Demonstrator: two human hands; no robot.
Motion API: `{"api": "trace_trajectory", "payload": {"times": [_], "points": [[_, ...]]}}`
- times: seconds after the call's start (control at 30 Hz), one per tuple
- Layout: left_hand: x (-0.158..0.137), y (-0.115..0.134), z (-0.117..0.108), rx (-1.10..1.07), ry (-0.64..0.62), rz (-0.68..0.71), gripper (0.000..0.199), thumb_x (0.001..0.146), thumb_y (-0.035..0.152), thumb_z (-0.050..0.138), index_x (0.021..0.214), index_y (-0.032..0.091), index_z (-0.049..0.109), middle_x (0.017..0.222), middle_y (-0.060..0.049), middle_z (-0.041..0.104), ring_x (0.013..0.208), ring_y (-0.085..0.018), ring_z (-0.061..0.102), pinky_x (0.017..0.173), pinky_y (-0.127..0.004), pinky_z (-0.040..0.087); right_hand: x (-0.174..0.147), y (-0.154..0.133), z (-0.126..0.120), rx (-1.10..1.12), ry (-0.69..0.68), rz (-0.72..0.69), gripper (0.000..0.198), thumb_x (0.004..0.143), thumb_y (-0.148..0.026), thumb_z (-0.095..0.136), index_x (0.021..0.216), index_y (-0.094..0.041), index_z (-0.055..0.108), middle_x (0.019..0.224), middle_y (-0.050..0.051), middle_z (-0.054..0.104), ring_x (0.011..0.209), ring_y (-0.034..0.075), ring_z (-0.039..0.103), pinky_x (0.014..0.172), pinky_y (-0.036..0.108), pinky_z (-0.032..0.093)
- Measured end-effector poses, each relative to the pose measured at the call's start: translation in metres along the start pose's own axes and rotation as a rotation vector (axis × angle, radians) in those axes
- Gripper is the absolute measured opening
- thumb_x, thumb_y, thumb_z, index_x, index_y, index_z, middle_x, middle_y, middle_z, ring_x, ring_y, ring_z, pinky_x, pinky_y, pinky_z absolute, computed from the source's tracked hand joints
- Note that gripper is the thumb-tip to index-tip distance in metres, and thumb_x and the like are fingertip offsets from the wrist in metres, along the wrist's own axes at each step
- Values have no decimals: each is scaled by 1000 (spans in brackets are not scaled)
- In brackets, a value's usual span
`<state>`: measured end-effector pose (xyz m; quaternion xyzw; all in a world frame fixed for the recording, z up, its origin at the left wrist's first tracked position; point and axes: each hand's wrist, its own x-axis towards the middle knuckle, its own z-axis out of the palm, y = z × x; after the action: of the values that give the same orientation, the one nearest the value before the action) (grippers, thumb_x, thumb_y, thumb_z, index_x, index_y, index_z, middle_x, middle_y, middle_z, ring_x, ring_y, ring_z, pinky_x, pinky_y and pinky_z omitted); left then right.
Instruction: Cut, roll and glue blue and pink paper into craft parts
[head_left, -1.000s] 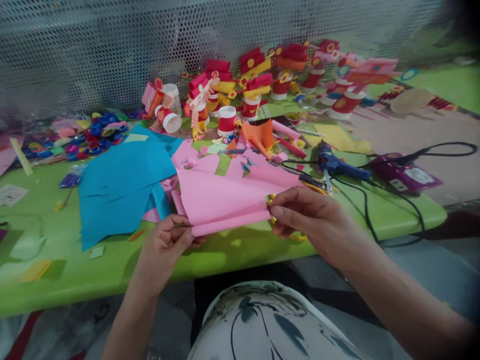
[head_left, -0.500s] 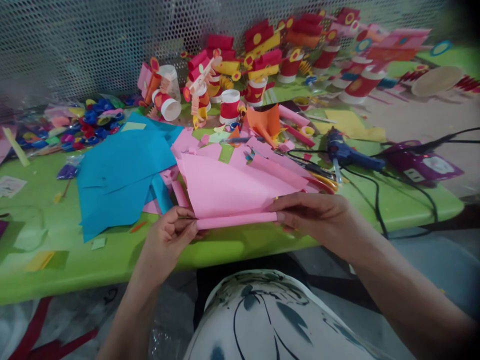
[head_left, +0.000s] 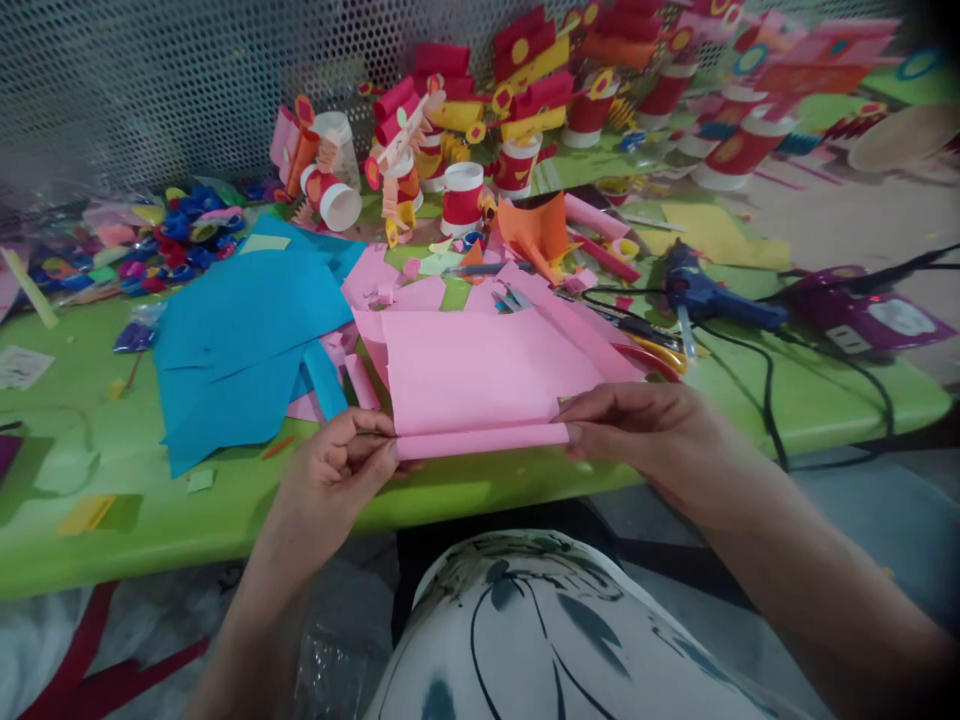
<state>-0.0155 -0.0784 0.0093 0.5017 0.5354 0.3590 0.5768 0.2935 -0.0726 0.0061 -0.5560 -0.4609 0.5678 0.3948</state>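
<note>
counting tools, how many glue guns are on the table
1: the blue glue gun, lying right of the pink sheet and left of the purple box. Others may be hidden.

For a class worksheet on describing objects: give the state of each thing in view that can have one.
Pink sheet: near edge rolled, remainder unrolled
Left hand: pinching the rolled edge's left end
Right hand: pinching the rolled edge's right end
Blue sheets: overlapping, spread out
Orange paper: curled
Front red cup: upright
Left red cup: tipped over
Glue gun: lying unheld, power unclear
</note>
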Motion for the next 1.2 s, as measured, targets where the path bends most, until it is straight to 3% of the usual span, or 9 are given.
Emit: {"api": "trace_trajectory", "payload": {"times": [0.2,0.4,0.53,0.7,1.2], "points": [[6,4,-1,-97,-19,-56,23,87,33,81,96,18,66,80,-2,82,73,-16,79,73,-25,66,-4,-3,6,-22,38,16,23,61,-39,97,75,-27,81,81,2,76,69,13,64,59,25,53],[12,9,0,-143,-44,-70,28,82,34,85,92,17,65,75,-3,80,71,-17,80,69,-23,65,-4,-3,9,85,96,-29,36,57,-25,99,80,-26,71,83,-2,72,73,10,66,65,19,55],[16,11,0,-188,-90,-106,39,75,40,90,91,15,64,74,-5,80,70,-21,81,65,-25,65,1,3,5,55,128,-49,40,54,-27,99,80,-26,68,86,-2,71,73,11,67,61,18,57],[18,10,0,-241,-97,-118,34,77,35,89,90,14,65,74,-5,80,75,-22,82,66,-24,65,3,-3,5,67,127,-44,40,51,-28,99,76,-26,68,84,-2,69,69,9,64,58,14,55],[13,9,2,-268,-115,-74,24,83,27,86,88,15,66,75,-1,81,75,-16,82,67,-17,63,2,7,-5,74,62,-35,40,63,-31,97,93,-26,71,84,-2,70,67,13,68,57,21,58]]}}
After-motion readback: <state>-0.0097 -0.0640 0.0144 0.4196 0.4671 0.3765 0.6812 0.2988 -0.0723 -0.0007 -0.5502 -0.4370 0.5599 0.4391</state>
